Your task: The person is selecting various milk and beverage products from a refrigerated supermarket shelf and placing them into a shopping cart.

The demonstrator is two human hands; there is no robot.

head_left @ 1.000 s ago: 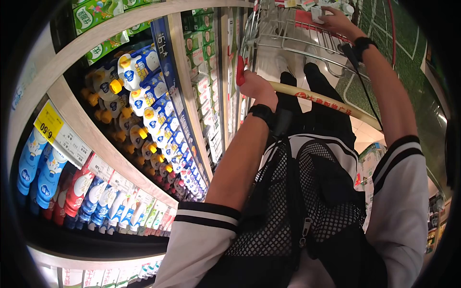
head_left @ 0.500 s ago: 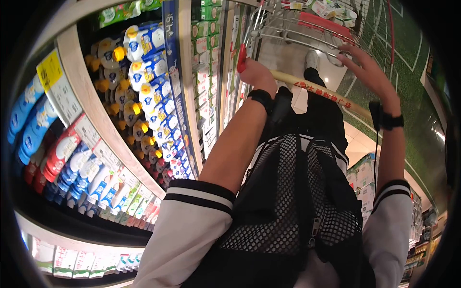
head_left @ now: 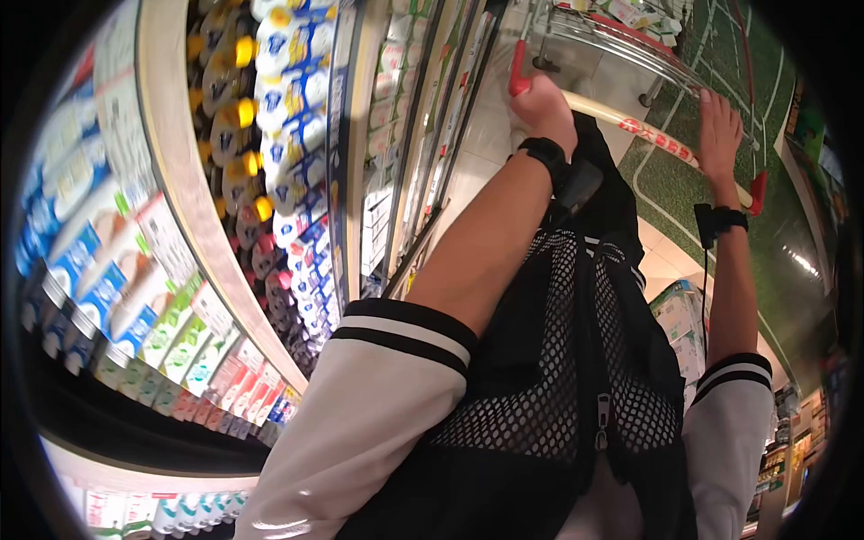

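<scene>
Both hands rest on the handle bar of a shopping trolley, which stands at the top of the head view, directly ahead of the person. The bar is pale with red lettering and carries a red end cap at each side.

Left hand: clenched around the bar just beside the left red cap. A black wrist strap sits below it.

Right hand: laid over the bar near the right red cap, fingers folded across the top (the underside of the grip is hidden). A black wrist strap with a thin cable runs down the forearm.

The trolley basket is wire; packaged goods lie inside it, too small to identify.

To the person's left, close beside the trolley, chilled shelves hold rows of bottles with yellow caps and blue-and-white labels. Price tags line the shelf edges.
</scene>
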